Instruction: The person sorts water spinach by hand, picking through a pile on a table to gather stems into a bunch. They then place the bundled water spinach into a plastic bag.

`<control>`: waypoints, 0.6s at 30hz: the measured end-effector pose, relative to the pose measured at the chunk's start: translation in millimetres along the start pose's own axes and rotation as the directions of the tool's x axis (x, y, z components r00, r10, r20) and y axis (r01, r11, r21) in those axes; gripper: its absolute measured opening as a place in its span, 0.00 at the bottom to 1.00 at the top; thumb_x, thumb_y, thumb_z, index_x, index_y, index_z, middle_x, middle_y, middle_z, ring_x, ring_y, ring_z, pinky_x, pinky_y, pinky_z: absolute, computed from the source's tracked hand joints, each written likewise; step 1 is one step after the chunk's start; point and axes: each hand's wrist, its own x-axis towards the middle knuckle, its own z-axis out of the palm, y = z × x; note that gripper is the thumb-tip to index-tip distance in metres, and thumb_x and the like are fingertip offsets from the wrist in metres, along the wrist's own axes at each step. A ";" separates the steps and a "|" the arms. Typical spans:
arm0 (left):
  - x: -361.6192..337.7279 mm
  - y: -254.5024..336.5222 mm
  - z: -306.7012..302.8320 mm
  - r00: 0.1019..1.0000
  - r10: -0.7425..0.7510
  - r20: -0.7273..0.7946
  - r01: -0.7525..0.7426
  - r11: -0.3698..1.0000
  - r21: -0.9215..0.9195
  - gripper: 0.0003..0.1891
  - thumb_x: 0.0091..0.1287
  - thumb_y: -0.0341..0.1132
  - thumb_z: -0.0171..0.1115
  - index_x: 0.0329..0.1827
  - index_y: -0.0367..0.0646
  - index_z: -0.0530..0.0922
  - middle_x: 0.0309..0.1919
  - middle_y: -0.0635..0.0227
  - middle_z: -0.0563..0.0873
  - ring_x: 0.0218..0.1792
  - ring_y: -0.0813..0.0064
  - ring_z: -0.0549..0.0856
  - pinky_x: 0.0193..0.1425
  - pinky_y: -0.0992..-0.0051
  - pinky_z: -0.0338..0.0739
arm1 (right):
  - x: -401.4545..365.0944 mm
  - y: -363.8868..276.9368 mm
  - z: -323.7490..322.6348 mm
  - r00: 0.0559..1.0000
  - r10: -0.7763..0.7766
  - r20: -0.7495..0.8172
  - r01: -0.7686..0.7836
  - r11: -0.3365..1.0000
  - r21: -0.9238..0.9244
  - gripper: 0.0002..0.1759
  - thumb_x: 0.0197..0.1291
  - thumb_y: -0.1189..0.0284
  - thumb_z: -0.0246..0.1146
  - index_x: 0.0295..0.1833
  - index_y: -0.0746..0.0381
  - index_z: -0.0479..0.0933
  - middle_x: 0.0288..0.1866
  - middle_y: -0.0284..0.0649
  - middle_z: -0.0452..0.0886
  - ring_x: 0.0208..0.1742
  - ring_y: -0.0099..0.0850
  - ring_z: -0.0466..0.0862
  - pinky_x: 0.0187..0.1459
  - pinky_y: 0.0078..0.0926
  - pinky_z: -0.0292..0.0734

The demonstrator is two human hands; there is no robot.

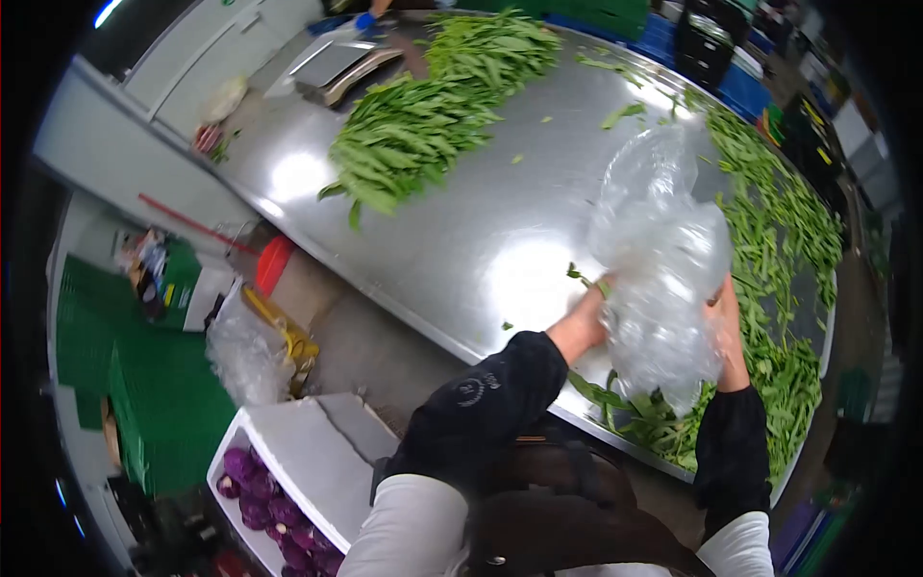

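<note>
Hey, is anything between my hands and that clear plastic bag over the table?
Nothing visible. The left hand and right hand both grip the clear plastic bag by its sides, above the leafy greens at the steel table edge.

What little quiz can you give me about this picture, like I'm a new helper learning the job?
1. True or false: the left hand and the right hand both hold the crumpled clear plastic bag.
2. What lies in the white foam box? A) round purple cabbages B) orange carrots C) brown eggs
3. Fill in the gap: the long green leafy stalks lie heaped on a shiny ___ table.
Key: 1 true; 2 A; 3 metal.
</note>
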 end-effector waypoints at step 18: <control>-196.3 53.6 -89.8 0.669 0.743 0.028 -0.707 0.624 0.332 0.33 0.70 0.51 0.52 0.73 0.45 0.58 0.72 0.64 0.62 0.71 0.61 0.63 0.76 0.59 0.54 | 27.5 -68.0 130.7 0.385 -0.883 0.269 0.923 0.366 -0.122 0.22 0.44 0.65 0.65 0.46 0.66 0.74 0.39 0.50 0.75 0.39 0.50 0.76 0.39 0.40 0.72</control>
